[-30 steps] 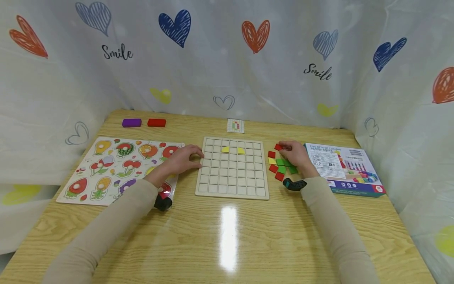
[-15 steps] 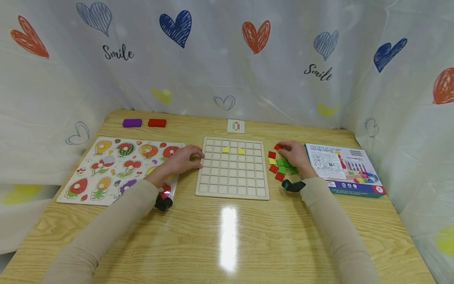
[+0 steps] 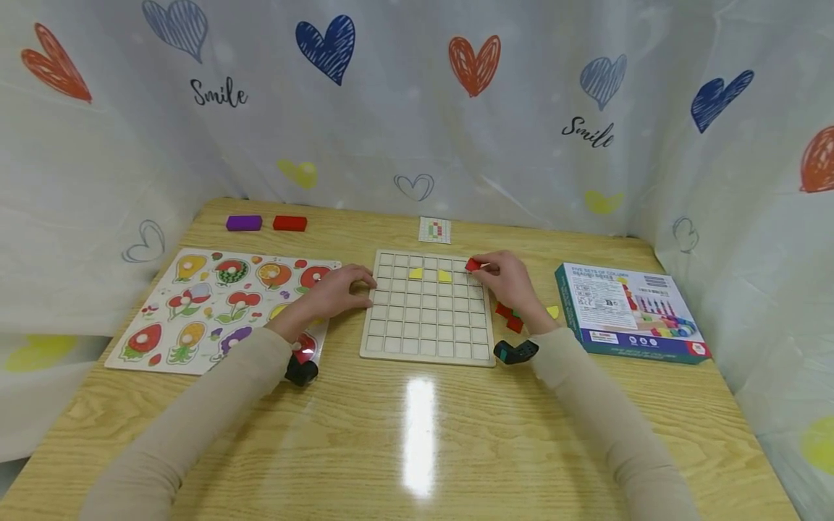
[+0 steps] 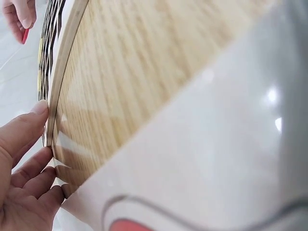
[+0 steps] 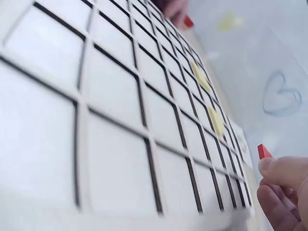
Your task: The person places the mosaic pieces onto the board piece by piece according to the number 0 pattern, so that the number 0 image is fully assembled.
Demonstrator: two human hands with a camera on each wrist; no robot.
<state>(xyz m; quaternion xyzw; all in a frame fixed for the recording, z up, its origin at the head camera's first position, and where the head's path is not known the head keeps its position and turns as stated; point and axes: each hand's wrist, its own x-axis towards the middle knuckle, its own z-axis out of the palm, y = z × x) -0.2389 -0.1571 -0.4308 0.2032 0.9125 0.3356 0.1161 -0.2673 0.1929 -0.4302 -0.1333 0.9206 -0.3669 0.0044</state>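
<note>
My right hand (image 3: pixel 511 278) pinches a small red tile (image 3: pixel 473 265) between thumb and fingertips, over the upper right corner of the wooden grid board (image 3: pixel 426 318). In the right wrist view the red tile (image 5: pixel 263 151) sticks up past the thumb, beyond the grid's edge. Two yellow corner-cut tiles (image 3: pixel 415 273) lie in the board's second row, one square apart. My left hand (image 3: pixel 339 289) rests at the board's left edge; in the left wrist view thumb and fingertips touch its rim (image 4: pixel 60 72).
Loose red tiles (image 3: pixel 515 323) and a yellow tile (image 3: pixel 552 311) lie right of the board, partly hidden by my right wrist. A fruit puzzle board (image 3: pixel 215 311) is on the left, a box (image 3: pixel 632 311) on the right. Behind are a pattern card (image 3: pixel 434 230), a purple block (image 3: pixel 244 223) and a red block (image 3: pixel 289 223).
My right hand has lifted the red tile from the loose pile and carried it left, over the board's upper right corner. The left hand stays at the left edge.
</note>
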